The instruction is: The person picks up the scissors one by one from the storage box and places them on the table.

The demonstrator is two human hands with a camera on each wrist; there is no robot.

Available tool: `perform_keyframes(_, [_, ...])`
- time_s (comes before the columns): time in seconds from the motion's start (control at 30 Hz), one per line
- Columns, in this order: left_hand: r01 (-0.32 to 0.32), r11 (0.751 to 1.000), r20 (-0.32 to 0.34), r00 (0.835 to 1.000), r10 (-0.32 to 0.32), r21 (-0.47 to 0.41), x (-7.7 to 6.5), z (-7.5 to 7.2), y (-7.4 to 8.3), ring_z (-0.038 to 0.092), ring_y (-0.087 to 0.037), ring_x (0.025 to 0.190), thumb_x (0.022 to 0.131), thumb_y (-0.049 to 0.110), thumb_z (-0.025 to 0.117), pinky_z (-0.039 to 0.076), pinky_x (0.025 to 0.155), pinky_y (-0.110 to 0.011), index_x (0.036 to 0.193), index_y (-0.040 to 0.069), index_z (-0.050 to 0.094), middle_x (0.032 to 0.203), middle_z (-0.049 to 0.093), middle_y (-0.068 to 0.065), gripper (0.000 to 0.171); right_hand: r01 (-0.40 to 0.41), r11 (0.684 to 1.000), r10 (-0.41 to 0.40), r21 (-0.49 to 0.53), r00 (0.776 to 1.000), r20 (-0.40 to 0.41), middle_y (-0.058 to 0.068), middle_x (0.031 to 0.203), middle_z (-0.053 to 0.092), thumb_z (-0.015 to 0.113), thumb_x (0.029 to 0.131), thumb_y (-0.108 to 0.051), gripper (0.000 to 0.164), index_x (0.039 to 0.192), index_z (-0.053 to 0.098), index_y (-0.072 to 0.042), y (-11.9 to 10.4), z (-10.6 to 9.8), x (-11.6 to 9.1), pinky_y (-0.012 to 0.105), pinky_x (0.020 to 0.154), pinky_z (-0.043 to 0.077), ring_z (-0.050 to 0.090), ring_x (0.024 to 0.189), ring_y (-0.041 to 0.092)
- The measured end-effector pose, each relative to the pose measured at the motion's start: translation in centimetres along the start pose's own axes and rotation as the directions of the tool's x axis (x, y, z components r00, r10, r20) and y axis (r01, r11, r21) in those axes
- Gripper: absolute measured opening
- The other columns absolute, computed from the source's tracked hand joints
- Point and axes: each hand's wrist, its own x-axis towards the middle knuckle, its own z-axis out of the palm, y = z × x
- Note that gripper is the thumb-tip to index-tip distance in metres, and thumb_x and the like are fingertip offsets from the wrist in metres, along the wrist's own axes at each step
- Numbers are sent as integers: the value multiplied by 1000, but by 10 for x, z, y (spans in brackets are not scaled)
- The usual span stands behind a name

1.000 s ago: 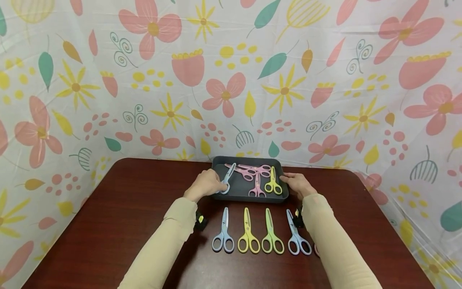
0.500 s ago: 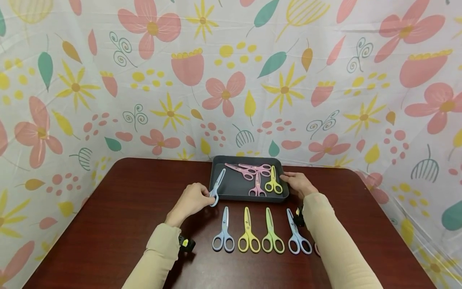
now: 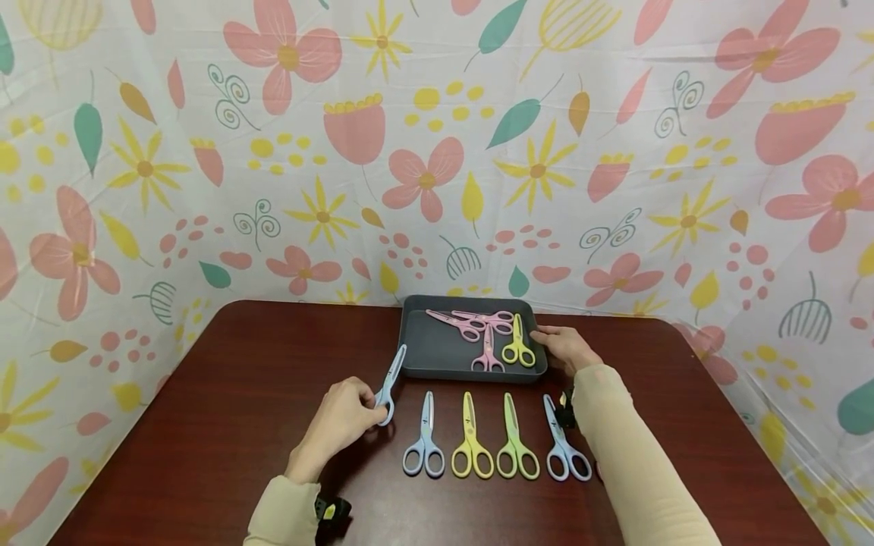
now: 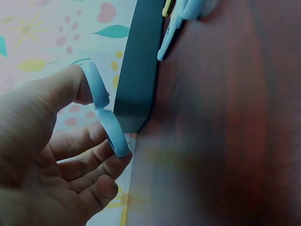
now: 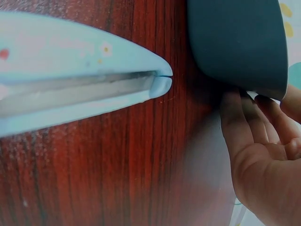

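My left hand [image 3: 341,413] holds blue scissors [image 3: 390,387] by the handle loops, left of the tray's front corner, blades pointing up and away. In the left wrist view, the thumb and fingertips hold the blue handle loops [image 4: 96,89]. At the right end of the dark grey tray [image 3: 430,343], my right hand [image 3: 567,347] grips the rim. The right wrist view has those fingers [image 5: 235,125] against the tray's underside, thumb by the rim. Inside the tray lie pink scissors [image 3: 488,350], two more pink pairs overlapping behind them, and yellow scissors [image 3: 517,345].
In front of the tray a row stands on the brown table [image 3: 225,425]: blue scissors [image 3: 425,436], yellow scissors [image 3: 470,436], green scissors [image 3: 514,436] and other blue scissors [image 3: 561,440]. The right sleeve [image 3: 635,447] covers the row's right end. A floral curtain [image 3: 437,250] hangs behind.
My left hand has brought the blue scissors out of the tray, moving left and toward me to the table beside the row. The right hand stays at the tray's rim.
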Motion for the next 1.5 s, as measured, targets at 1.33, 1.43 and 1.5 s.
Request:
perform_keyframes(1.33, [2,955,-110,993,32,296,-53,22,17,48,-22,53,61,23,77,41,49,-37,48,16,50,66,42,-1,31,-16,999,16,30,1000,21,22,151,36,51,104,-27,61,154,26,-3,3,-1,2,45,99,43,44,132,35])
perform_keyframes(1.43, [0,958,-115,993,34,288,-53,22,17,50,-23,54,62,22,79,42,50,-38,49,16,52,66,42,-1,30,-17,999,16,41,1000,19,22,150,36,50,104,-26,60,154,26,-4,2,-2,2,44,98,44,45,131,34])
perform_keyframes(1.5, [3,960,-116,993,31,280,-54,23,18,51,-24,56,62,20,80,42,50,-38,51,16,53,67,43,0,29,-15,999,14,44,1000,18,22,150,37,50,104,-26,60,154,26,-4,2,-2,3,44,98,45,45,131,34])
